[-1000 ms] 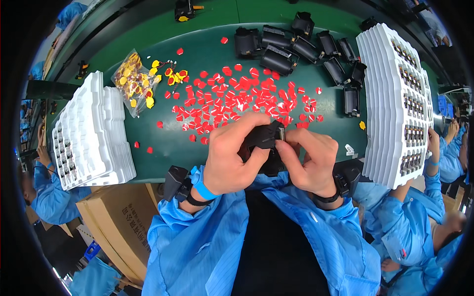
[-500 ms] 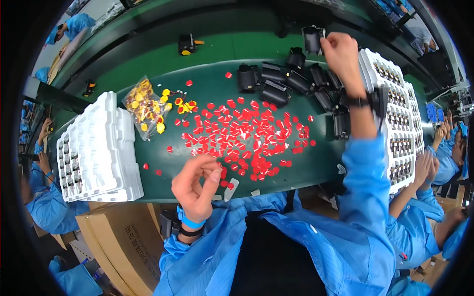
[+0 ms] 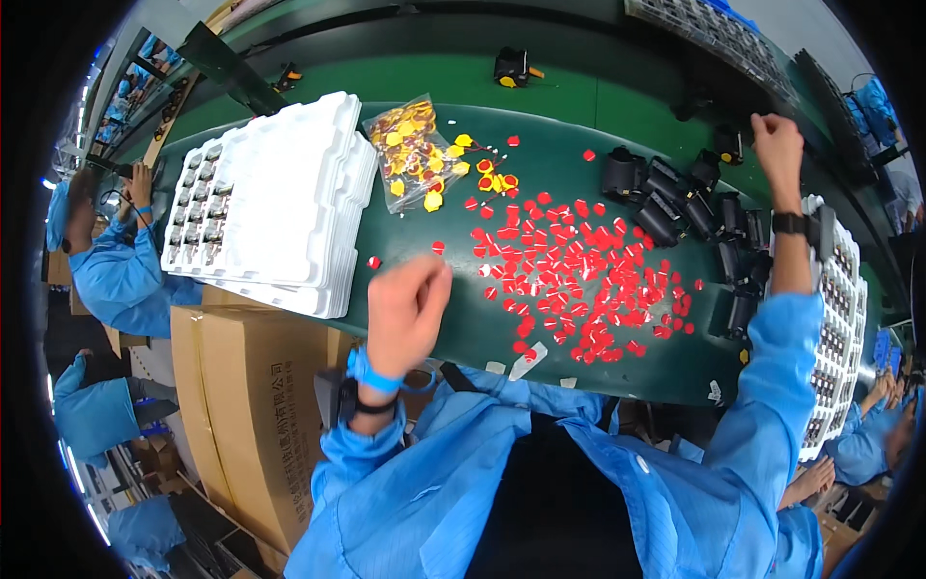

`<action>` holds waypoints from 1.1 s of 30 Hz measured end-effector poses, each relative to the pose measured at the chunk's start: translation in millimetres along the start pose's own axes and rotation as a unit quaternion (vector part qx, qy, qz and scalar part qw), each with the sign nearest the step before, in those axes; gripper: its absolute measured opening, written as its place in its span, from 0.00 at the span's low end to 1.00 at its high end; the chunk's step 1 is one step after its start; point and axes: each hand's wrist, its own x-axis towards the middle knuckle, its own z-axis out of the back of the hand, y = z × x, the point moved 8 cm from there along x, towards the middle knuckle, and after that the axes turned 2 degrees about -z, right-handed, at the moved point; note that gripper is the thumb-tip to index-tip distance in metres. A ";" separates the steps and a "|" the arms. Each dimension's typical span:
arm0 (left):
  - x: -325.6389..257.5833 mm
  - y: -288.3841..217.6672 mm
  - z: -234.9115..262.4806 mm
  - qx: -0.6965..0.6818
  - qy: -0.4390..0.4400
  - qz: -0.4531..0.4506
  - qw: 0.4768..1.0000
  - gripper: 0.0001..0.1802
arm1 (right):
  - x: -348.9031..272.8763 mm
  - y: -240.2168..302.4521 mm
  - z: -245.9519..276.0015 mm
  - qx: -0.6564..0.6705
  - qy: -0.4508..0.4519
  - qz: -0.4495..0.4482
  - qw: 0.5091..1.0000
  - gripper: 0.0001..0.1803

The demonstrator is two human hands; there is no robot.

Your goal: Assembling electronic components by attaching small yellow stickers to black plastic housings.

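My left hand [image 3: 410, 309] is raised over the near left part of the green table, its fingers curled in toward the thumb. What they hold, if anything, is hidden. Beside it lie loose red discs [image 3: 374, 261], and many more red discs [image 3: 579, 261] with white streaks spread across the table. My right hand [image 3: 776, 154] is stretched to the far right with bent, closed fingers, and I cannot make out anything in them. Just left of it stands a black housing with a yellow part [image 3: 728, 145], apart from the fingers. More black housings [image 3: 661, 217] are heaped nearer me.
Stacked white trays [image 3: 338, 222] stand left, and trays filled with small parts [image 3: 834, 328] stand right. A clear bag of yellow parts [image 3: 405, 145] lies behind the discs. One black unit [image 3: 516, 69] sits on the far green belt. A cardboard box [image 3: 241, 386] and a co-worker [image 3: 116, 251] are at left.
The view has swung, so the table's things appear farther right. My right hand has drawn away from the black housing its fingers were at. My left hand has moved left, away from the disc pile.
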 end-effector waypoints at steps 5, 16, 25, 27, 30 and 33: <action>73.5 36.8 -24.9 0.286 -0.018 -0.011 0.958 0.10 | -128.2 166.3 133.2 0.343 0.043 0.062 0.936 0.10; 66.7 49.9 -3.5 0.154 -0.019 0.060 0.986 0.08 | -278.6 172.1 145.5 0.449 0.143 0.099 0.876 0.06; 22.8 -56.9 -21.3 0.010 -0.080 -0.133 0.988 0.11 | -315.4 190.2 59.5 0.562 0.259 -0.042 0.785 0.03; 13.8 -83.1 -41.0 -0.018 0.008 -0.231 0.973 0.13 | -316.3 193.5 43.3 0.626 0.297 -0.147 0.706 0.05; 8.1 -103.0 -68.5 -0.085 0.087 -0.279 0.953 0.12 | -326.3 209.8 22.6 0.720 0.422 -0.229 0.500 0.10; 9.2 -101.4 -87.3 -0.185 0.156 -0.206 0.948 0.12 | -329.4 206.4 20.0 0.781 0.400 -0.251 0.409 0.10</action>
